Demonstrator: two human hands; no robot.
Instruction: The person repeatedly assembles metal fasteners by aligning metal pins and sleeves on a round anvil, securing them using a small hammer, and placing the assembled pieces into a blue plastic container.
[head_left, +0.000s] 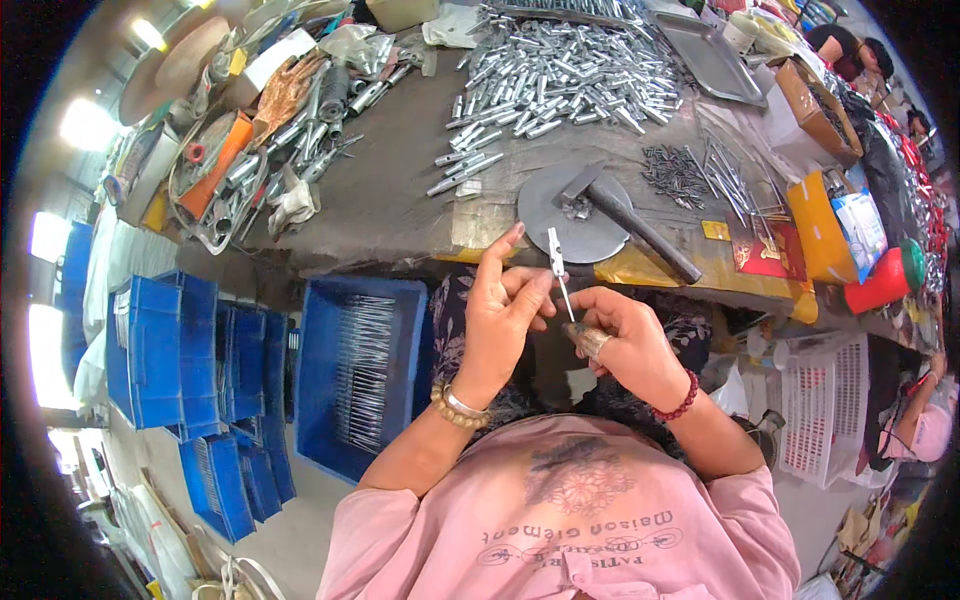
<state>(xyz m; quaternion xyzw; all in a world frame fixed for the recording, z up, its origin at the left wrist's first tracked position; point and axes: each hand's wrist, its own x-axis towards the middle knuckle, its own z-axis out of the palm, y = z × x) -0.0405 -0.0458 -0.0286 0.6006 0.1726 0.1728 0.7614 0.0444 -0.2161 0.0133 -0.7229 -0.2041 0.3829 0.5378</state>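
Both my hands are raised in front of my chest, just off the table's near edge. My right hand (625, 335) is closed round the thin lower end of a slim metal rod (557, 252), whose wider silver head points up. Something brownish is wrapped on a finger of this hand. My left hand (500, 310) is beside the rod, index finger stretched up, thumb and curled fingers pinched at its middle. Beyond lies a round grey metal plate (545, 205), with a hammer (640, 228) resting across it and small metal pieces by the hammer head.
A large pile of silver metal parts (560, 80) covers the far table. Dark small pins (672, 172) and thin rods (728, 185) lie right of the plate. Tools crowd the left. A blue bin (315, 370) with metal rods stands left below, near stacked blue bins (165, 350); a white basket (825, 405) stands right.
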